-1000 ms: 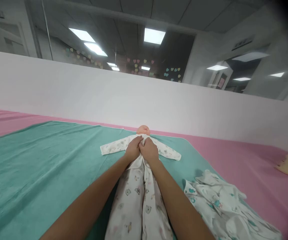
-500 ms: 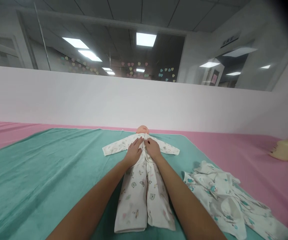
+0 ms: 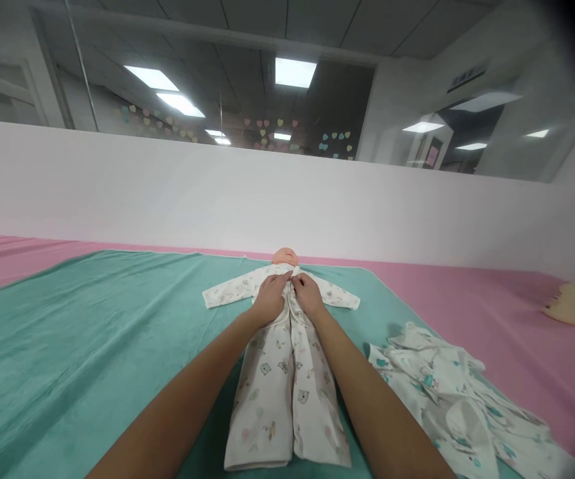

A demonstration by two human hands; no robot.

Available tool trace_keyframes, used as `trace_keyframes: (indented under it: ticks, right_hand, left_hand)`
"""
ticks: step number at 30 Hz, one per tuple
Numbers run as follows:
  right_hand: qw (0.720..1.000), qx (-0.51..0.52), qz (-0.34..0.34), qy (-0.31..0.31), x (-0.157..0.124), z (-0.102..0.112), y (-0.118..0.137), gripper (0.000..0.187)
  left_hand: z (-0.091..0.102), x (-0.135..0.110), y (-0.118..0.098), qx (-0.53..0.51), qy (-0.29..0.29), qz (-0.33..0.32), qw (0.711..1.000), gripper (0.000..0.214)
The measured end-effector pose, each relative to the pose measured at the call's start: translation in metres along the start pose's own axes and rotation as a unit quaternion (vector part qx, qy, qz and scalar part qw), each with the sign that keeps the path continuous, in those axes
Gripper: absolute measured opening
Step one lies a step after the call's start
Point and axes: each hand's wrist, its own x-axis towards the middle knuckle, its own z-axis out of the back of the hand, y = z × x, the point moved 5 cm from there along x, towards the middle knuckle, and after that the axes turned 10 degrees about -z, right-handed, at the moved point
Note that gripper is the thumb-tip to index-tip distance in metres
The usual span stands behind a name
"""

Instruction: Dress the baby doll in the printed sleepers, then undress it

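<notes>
A baby doll (image 3: pixel 285 256) lies on its back, dressed in a white printed baby outfit (image 3: pixel 266 382) with both sleeves spread wide and the two legs toward me. On the upper chest, my left hand (image 3: pixel 271 297) has its fingers closed at the front opening edge of the outfit. My right hand (image 3: pixel 309 294) pinches the opposite edge just beside it, the two sets of fingertips nearly meeting. The fastening between them is hidden by my fingers.
A teal blanket (image 3: pixel 132 346) lies under the doll over a pink sheet (image 3: pixel 492 313). Crumpled white baby clothes with teal prints (image 3: pixel 447 379) lie at the right. A pale yellow object (image 3: pixel 574 301) is at the far right edge. A white wall (image 3: pixel 267 199) with windows stands behind.
My left hand's fingers, flatter and more stretched before, have curled in to the outfit's edge beside the right hand. The right hand stays at the chest opening. The view has shifted slightly.
</notes>
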Motion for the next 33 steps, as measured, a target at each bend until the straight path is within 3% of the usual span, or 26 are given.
trace_keyframes:
  ticks: [8, 15, 20, 26, 33]
  right_hand:
    - [0.996, -0.024, -0.03, -0.082, -0.007, 0.005, 0.0, 0.027]
    - [0.997, -0.038, -0.015, -0.068, -0.012, 0.006, 0.005, 0.029]
    - [0.997, -0.056, -0.009, -0.058, -0.007, 0.002, 0.005, 0.014]
    - [0.997, -0.055, -0.018, -0.047, 0.003, 0.001, 0.003, 0.012]
    - [0.992, -0.033, -0.072, -0.102, -0.006, 0.006, -0.001, 0.02]
  left_hand:
    - [-0.001, 0.0, -0.002, 0.026, -0.008, -0.013, 1.0, 0.076]
    - [-0.003, -0.001, 0.001, 0.01, -0.006, 0.001, 1.0, 0.079]
    - [-0.006, 0.0, 0.007, -0.002, -0.017, 0.028, 0.999, 0.079]
    - [-0.01, 0.0, 0.012, 0.021, -0.012, 0.003, 1.0, 0.071]
    - [-0.007, -0.004, 0.004, 0.029, -0.015, -0.033, 0.999, 0.062]
